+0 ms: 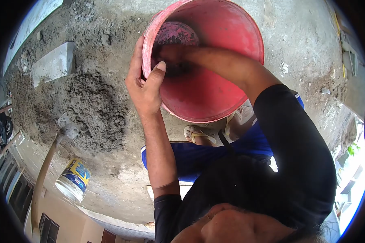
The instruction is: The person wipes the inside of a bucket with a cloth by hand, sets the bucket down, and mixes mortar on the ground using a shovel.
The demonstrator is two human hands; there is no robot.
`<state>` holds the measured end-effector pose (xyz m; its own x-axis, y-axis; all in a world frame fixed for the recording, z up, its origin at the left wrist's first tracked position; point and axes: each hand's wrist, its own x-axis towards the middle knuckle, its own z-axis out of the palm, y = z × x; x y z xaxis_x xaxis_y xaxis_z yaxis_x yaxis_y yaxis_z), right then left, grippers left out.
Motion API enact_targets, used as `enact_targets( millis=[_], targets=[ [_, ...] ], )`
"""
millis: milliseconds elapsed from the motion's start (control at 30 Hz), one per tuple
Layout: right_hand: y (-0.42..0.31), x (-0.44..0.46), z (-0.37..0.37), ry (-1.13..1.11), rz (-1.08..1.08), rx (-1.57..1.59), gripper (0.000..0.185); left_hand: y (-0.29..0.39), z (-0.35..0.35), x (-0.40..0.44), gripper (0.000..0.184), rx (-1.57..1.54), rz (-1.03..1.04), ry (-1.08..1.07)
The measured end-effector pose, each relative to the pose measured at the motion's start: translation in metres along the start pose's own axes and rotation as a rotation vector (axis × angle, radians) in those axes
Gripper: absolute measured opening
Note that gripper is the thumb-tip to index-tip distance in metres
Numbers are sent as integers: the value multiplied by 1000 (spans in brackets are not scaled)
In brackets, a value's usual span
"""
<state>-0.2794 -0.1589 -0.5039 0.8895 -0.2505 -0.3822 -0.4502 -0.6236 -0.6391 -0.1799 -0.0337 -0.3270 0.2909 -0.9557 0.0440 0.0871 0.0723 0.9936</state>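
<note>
A large red tub (215,97) is tilted with its open mouth toward me. My left hand (147,83) grips its left rim, the thumb over the edge and the fingers along the outside. Inside the tub, my right hand (170,54) reaches down near the bottom, in dark shadow; its fingers and anything in them are hidden. Beside it in the tub lies a round, pinkish, stained surface (176,33). Left of the tub, a heap of wet grey mortar (95,113) sits on the concrete ground.
A long-handled tool (44,170) rests with its head at the mortar's left edge. Below the mortar stands a yellow and blue bucket (74,180). A pale block (54,65) lies at the upper left. My sandalled feet (198,135) are below the tub.
</note>
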Motion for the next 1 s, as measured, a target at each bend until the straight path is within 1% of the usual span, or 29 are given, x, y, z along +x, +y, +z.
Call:
enact_targets(
  millis=[33, 167, 233, 300, 367, 400, 467, 533, 600, 667, 700, 733, 800, 867, 900, 967, 1000],
  targets=[
    [1, 6, 6, 3, 4, 4, 26, -1, 2, -1, 71, 0, -2, -6],
    [14, 38, 62, 302, -135, 26, 28, 2, 4, -1, 72, 14, 15, -4],
    [16, 32, 84, 363, -165, 34, 28, 2, 0, -3, 69, -9, -6, -5],
    [19, 9, 98, 487, -216, 132, 30, 0, 1, -5, 70, -7, 7, 4],
    [20, -3, 90, 549, -249, 184, 31, 0, 1, -6, 72, 8, 17, 17],
    [19, -10, 71, 394, -289, 20, 32, 0, 2, -6, 72, 13, 34, -9],
    [12, -19, 34, 221, -327, -160, 33, -2, 7, -4, 72, 2, 60, -21],
    [-20, -15, 14, 214, -94, 110, 34, 0, 10, -4, 73, 56, 61, -40],
    [-20, -13, 16, 224, 24, 235, 35, -1, 13, -3, 73, 63, 73, -56],
    [1, -5, 62, 309, -172, -26, 34, 1, 14, -4, 73, 72, 77, -66],
    [17, -3, 86, 307, -170, -21, 34, 3, 13, -6, 72, 19, 45, -36],
    [37, 0, 105, 334, -130, 56, 33, 5, 11, -7, 72, -31, 15, -9],
    [55, 6, 101, 351, -95, 129, 32, 3, 8, -6, 72, -36, 7, 0],
    [48, 15, 54, 127, -237, -162, 42, 4, 9, -4, 72, 2, 7, -23],
    [31, 12, 31, 128, -238, -159, 42, 5, 9, -4, 72, 5, 5, -24],
    [-12, -1, -4, 131, -29, 46, 31, 6, 13, -1, 72, 14, 11, -45],
    [-15, -5, -1, 138, -28, 44, 31, 5, 14, 0, 72, 15, 15, -50]
  ],
)
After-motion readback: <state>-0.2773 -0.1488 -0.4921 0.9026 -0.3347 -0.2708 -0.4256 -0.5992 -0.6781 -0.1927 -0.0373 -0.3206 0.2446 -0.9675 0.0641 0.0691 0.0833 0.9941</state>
